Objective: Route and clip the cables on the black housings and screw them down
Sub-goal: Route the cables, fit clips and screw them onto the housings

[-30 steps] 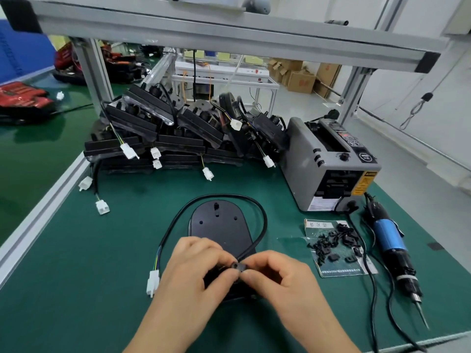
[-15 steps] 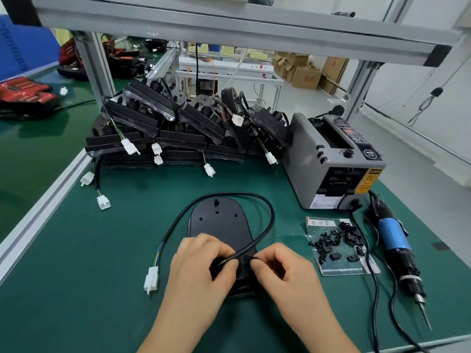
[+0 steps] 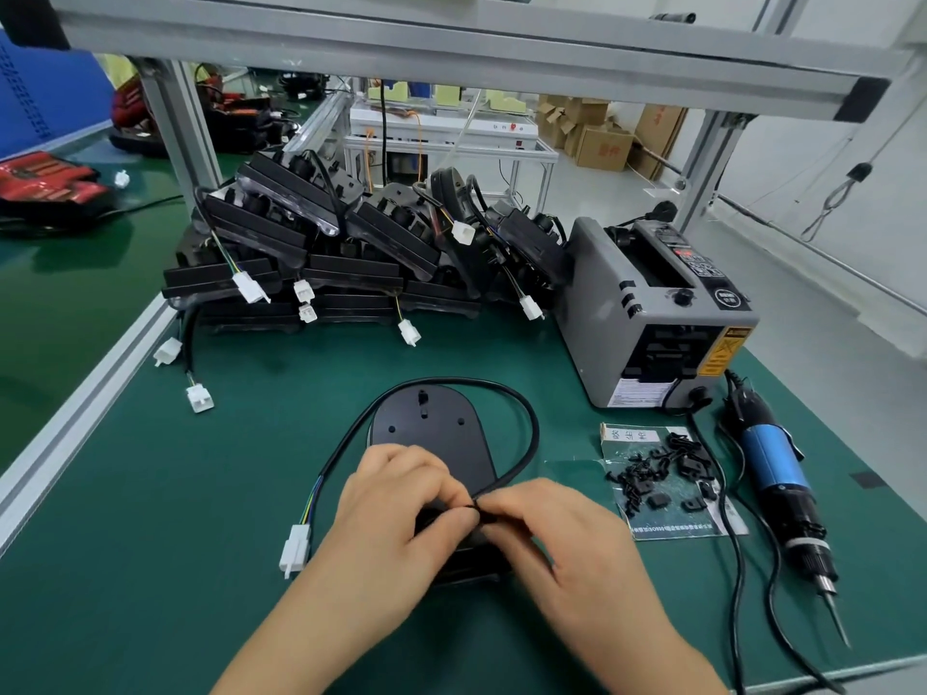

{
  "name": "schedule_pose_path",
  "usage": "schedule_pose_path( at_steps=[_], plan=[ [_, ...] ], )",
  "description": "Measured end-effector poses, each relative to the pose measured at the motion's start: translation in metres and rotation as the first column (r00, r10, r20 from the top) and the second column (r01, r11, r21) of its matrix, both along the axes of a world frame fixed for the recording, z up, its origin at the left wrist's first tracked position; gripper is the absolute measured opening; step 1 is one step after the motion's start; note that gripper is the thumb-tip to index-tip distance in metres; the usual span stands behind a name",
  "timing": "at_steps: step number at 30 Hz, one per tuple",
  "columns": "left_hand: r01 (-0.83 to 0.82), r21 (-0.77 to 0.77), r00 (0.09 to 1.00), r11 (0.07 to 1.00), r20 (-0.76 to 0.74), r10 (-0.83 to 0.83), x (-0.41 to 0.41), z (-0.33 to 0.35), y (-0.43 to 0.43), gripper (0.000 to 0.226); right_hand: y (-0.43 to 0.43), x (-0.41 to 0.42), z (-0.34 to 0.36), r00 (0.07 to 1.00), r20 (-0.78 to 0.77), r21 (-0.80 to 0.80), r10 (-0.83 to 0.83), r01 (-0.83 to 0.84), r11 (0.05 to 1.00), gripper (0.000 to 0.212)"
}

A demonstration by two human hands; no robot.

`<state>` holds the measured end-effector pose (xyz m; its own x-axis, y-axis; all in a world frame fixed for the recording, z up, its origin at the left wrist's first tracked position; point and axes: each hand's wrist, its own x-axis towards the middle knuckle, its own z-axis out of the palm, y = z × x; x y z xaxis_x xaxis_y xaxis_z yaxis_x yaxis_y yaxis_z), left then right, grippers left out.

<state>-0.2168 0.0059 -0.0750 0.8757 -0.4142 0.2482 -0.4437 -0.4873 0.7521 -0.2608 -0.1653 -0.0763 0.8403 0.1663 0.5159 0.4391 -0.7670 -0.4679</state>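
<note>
Pinches the cable [image 3: 535, 436] with left grip [image 3: 396, 514] and right grip [image 3: 557, 534], both clamped on it where the fingertips meet, right over the near end of the black housing [image 3: 431, 438]. Cannot tell whether a clip sits between the fingertips.

Risks the springy loop beyond the grip popping free if pressure eases, or dragging the white connector [image 3: 296, 549], just left of the grip. Could nudge the housing off line when pressing down.

Leaves bare counter [image 3: 150, 544] to the left. Right of the grip, crowds toward the loose clips [image 3: 662, 474] and the electric screwdriver [image 3: 775, 474], cord trailing to the counter's near edge. Keeps well apart from the stacked housings [image 3: 326, 258] beyond.
</note>
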Motion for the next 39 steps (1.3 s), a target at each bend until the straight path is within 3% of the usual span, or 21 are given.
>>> schedule_pose_path(
  at_steps=[2,4,6,9,13,17,21,26,29,33,39],
  plan=[
    [-0.006,-0.041,1.0,0.999,-0.026,0.005,-0.001,0.001,0.0,0.01,0.0,0.0,0.0,0.999,-0.004,0.029,-0.032,0.032,0.999,0.017],
    [-0.045,-0.088,0.999,0.995,-0.014,0.044,-0.003,0.002,-0.001,0.009,0.003,-0.002,0.001,0.994,-0.095,0.176,-0.05,0.066,0.982,0.016],
    [-0.086,-0.135,0.996,0.987,0.014,0.088,-0.005,0.001,-0.003,0.009,0.007,-0.003,-0.001,0.975,-0.22,0.366,-0.03,0.111,0.924,0.009],
    [-0.148,-0.175,0.986,0.973,0.044,0.158,-0.008,0.0,-0.007,0.015,0.015,-0.006,-0.002,0.943,-0.332,0.567,0.025,0.178,0.804,0.017],
    [-0.189,-0.097,0.928,0.977,0.306,0.21,-0.012,-0.007,-0.009,0.024,0.02,-0.01,-0.001,0.913,-0.399,0.696,0.088,0.239,0.678,0.032],
    [-0.264,-0.12,0.851,0.957,0.438,0.29,-0.017,-0.013,-0.012,0.024,0.024,-0.011,0.0,0.894,-0.421,0.781,0.152,0.272,0.562,0.036],
    [-0.279,-0.151,0.778,0.948,0.544,0.316,-0.02,-0.017,-0.016,0.022,0.024,-0.012,0.002,0.893,-0.413,0.831,0.177,0.29,0.475,0.036],
    [-0.176,-0.097,0.725,0.98,0.66,0.196,-0.018,-0.021,-0.011,0.006,0.017,-0.015,0.005,0.829,-0.482,0.833,0.284,0.334,0.441,0.029],
    [-0.1,-0.047,0.763,0.994,0.637,0.107,-0.017,-0.023,-0.003,0.007,0.007,-0.015,0.009,0.715,-0.571,0.796,0.403,0.361,0.486,0.015],
    [0.003,0.0,0.774,1.0,0.633,-0.002,-0.019,-0.026,0.003,0.007,0.001,-0.014,0.012,0.621,-0.657,0.729,0.427,0.379,0.57,0.007],
    [0.003,0.083,0.704,0.997,0.707,-0.061,-0.022,-0.027,0.006,0.015,0.005,-0.014,0.007,0.545,-0.69,0.719,0.476,0.445,0.534,0.005]
  ],
)
